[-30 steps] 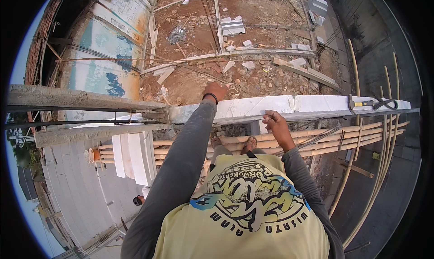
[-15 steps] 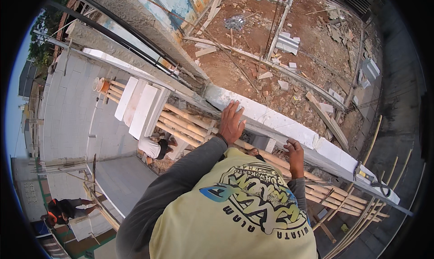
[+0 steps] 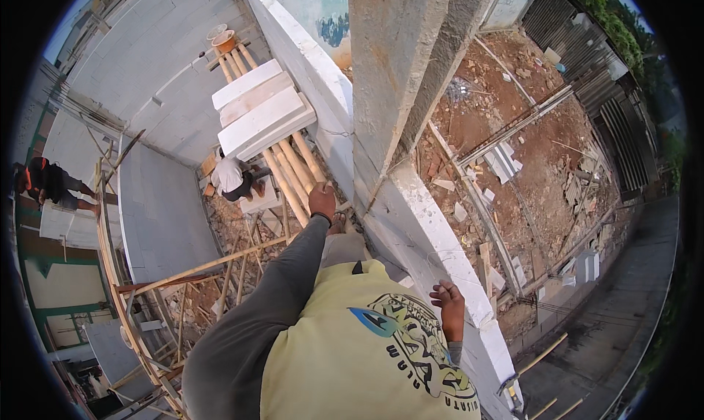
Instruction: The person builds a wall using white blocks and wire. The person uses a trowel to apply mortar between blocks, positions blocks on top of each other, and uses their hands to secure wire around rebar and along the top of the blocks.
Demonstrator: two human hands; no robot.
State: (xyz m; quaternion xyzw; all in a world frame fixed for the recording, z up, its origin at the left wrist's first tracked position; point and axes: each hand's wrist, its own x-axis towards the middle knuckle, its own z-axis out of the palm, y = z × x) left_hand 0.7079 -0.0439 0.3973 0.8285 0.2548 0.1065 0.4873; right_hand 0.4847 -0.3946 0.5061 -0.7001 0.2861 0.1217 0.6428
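My left hand (image 3: 321,200) is closed in a loose fist above the bamboo poles (image 3: 291,172) of the scaffold, and nothing shows in it. Beyond it, a stack of white lightweight blocks (image 3: 260,115) lies across the poles. To the right, my right hand (image 3: 448,302) hangs with bent, slightly parted fingers beside the top of the white block wall (image 3: 433,218); I see nothing held there. Whether that hand touches the wall is unclear. A concrete column (image 3: 385,68) rises from the wall ahead of me.
An orange bucket (image 3: 224,40) stands at the poles' far end. Below left, a person in a white shirt (image 3: 229,174) crouches; another person (image 3: 51,181) is at far left. A tool (image 3: 508,382) lies on the wall near lower right. Rubble ground (image 3: 506,222) spreads beyond.
My view has swung to the right. My left hand has come off the wall top, its spread fingers now curled, and is over the bamboo. My right hand stays near the wall.
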